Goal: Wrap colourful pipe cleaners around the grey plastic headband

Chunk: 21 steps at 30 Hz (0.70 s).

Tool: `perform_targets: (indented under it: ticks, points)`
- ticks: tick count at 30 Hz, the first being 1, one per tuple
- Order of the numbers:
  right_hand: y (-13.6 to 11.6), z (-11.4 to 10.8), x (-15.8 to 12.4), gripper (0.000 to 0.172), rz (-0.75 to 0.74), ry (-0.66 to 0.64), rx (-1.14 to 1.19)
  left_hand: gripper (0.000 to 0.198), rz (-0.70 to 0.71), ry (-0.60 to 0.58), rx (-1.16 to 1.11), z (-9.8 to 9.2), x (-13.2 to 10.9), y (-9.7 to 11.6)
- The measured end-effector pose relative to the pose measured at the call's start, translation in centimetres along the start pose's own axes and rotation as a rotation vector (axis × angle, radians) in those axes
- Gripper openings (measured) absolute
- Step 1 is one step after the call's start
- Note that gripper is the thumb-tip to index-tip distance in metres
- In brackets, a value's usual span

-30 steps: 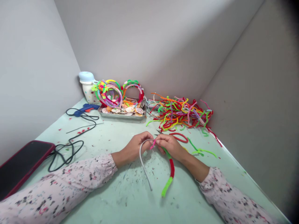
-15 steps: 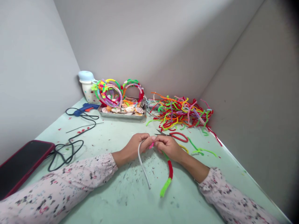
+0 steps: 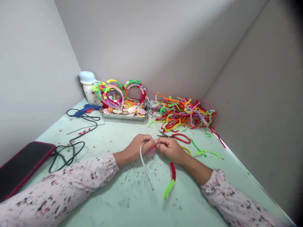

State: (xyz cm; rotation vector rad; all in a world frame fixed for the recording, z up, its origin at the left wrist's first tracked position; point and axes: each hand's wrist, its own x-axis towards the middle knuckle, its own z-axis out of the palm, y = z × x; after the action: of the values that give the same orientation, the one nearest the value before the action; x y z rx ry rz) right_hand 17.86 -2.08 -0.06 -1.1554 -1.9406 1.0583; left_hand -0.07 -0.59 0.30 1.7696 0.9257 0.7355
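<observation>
Pinched by the left hand [image 3: 137, 147] and right hand [image 3: 172, 150], the band [image 3: 145, 168] needs its pink strip [image 3: 152, 151] kept snug.

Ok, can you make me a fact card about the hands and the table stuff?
Left hand: holds headband, bare grey side
Right hand: holds headband, green-and-red fuzzy side
Between hands: pink fuzzy wire
Just beyond hands: red-handled scissors
Back left: bottle, glue gun
Back middle: metal tray, shells, fuzzy headbands
Back right: pile of colourful fuzzy wires
Near left: phone
</observation>
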Motion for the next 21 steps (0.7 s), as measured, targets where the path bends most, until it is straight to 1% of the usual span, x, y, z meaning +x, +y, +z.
perform_targets:
  ticks: [8, 13, 21]
  points:
    - [-0.04, 0.02, -0.04, 0.021, 0.031, -0.018, 0.035, 0.031, -0.022, -0.016, 0.026, -0.11, 0.06, -0.34]
    - [0.04, -0.12, 0.08, 0.02, 0.034, -0.051, 0.067, 0.03, -0.005, 0.009, 0.05, -0.04, 0.02, -0.34]
    - [0.19, -0.68, 0.27, 0.019, 0.086, -0.106, 0.16, 0.024, 0.015, 0.006, 0.083, 0.03, -0.2, -0.03]
